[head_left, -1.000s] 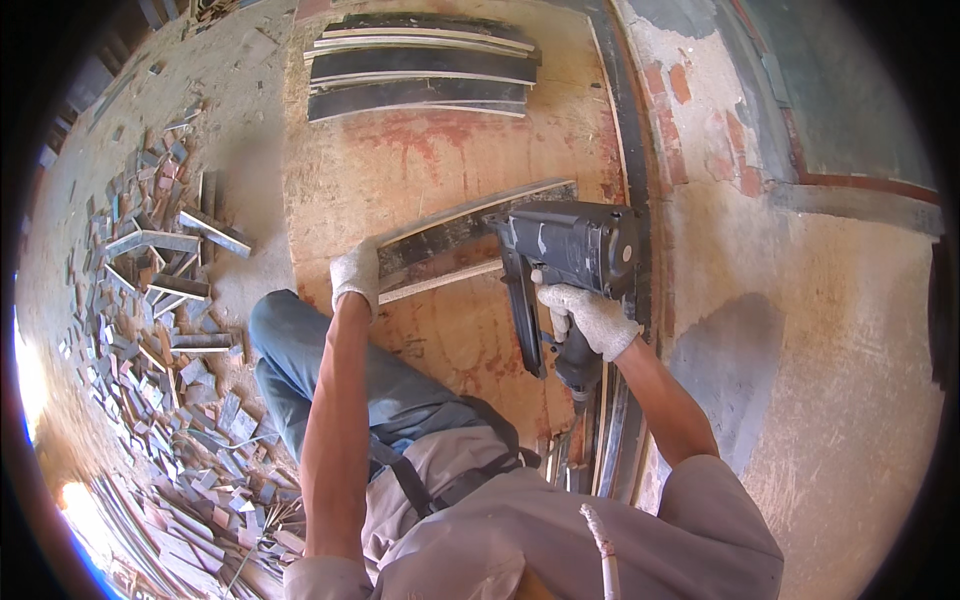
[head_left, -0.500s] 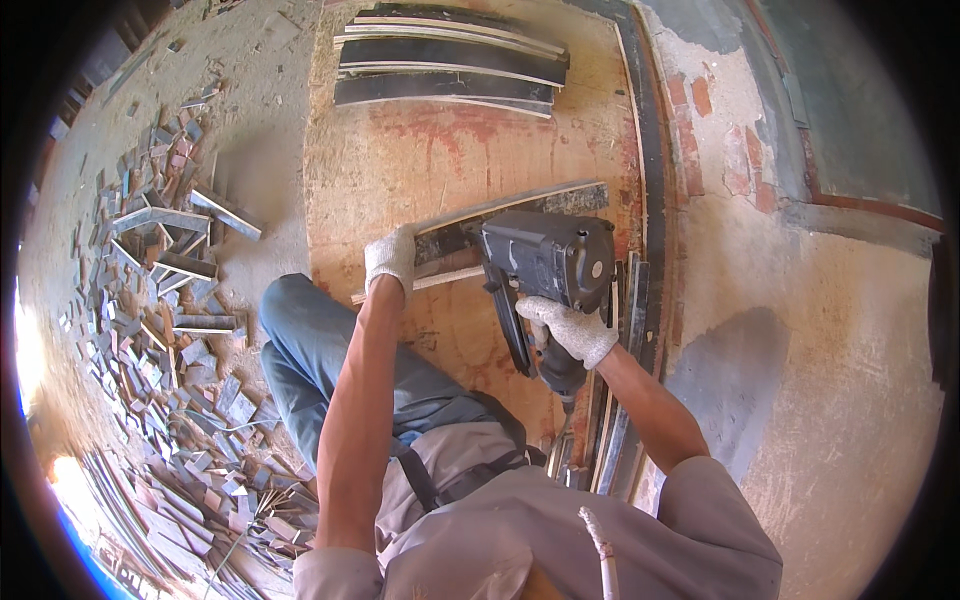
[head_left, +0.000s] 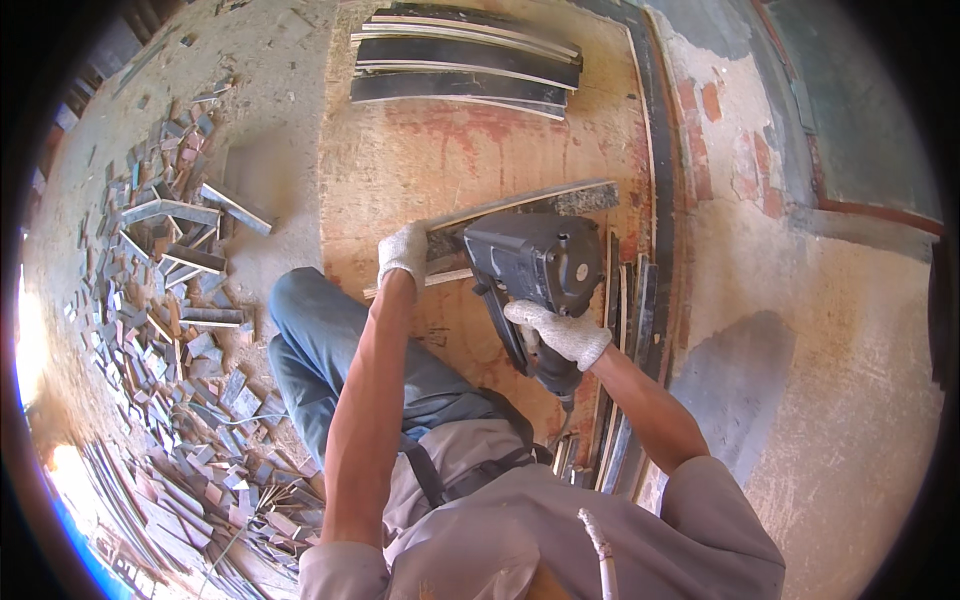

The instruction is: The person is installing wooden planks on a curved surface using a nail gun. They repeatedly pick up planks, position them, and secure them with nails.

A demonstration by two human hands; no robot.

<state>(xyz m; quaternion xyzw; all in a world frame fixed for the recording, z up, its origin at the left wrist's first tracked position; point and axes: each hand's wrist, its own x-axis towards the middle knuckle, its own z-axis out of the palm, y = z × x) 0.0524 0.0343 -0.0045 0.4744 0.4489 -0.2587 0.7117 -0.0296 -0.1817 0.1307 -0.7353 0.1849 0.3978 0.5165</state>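
Note:
My gloved right hand is wrapped round the handle of a black nail gun, whose hose connector hangs from the handle's lower end. The gun's head lies over a dark wooden strip with a pale edge, and its nose is hidden beneath the body. At that strip's left end, my gloved left hand grips the wood, its fingers mostly turned away. A second pale-edged strip runs just below, partly behind the gun. Both pieces lie on a stained plywood board.
A stack of dark wooden strips lies on the board's far end. Long strips run along its right side, beside a patchy wall. Scattered wood offcuts cover the floor at left. My bent leg is beside the board.
The nail gun and my right hand have shifted slightly left relative to the wooden strip. My left hand keeps its grip at the strip's end. The whole view has moved a little.

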